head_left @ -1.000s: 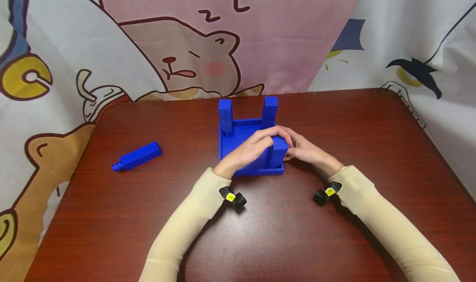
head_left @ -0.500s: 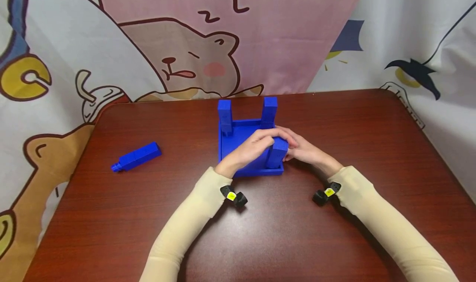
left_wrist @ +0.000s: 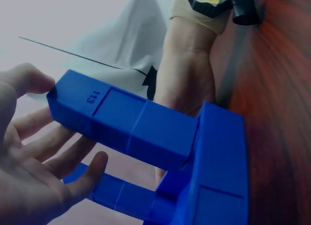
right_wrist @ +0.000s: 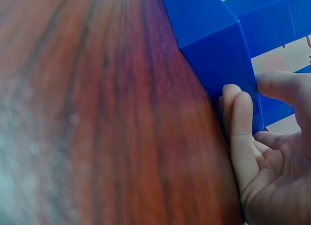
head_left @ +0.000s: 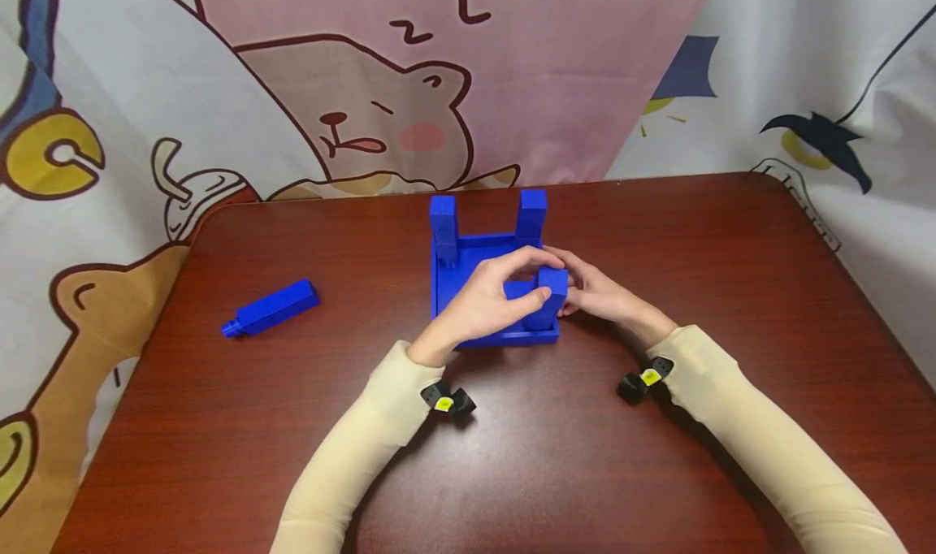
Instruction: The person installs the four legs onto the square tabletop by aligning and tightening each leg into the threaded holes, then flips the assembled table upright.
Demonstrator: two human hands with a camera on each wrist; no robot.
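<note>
A blue square panel with a raised rim (head_left: 475, 274) lies on the table, with square blue legs upright at three corners. My left hand (head_left: 478, 302) is at the near right leg (head_left: 552, 298), thumb on its near side and forefinger behind its top. In the left wrist view, that leg (left_wrist: 131, 120) bears the embossed digits 113, and its lower end meets the panel. My right hand (head_left: 603, 294) grips the panel's right edge, fingers along the outer wall and thumb over the rim in the right wrist view. A loose blue leg (head_left: 274, 306) with a narrower ridged end lies at the left.
Two more legs stand at the far corners, a far left leg (head_left: 443, 229) and a far right leg (head_left: 531, 217). The dark red wooden table (head_left: 556, 473) ends at the back against a cartoon-printed cloth (head_left: 548, 75).
My left hand has shifted slightly left and spread its thumb and forefinger wider around the leg's top, which shows more now. My right hand stays on the panel edge.
</note>
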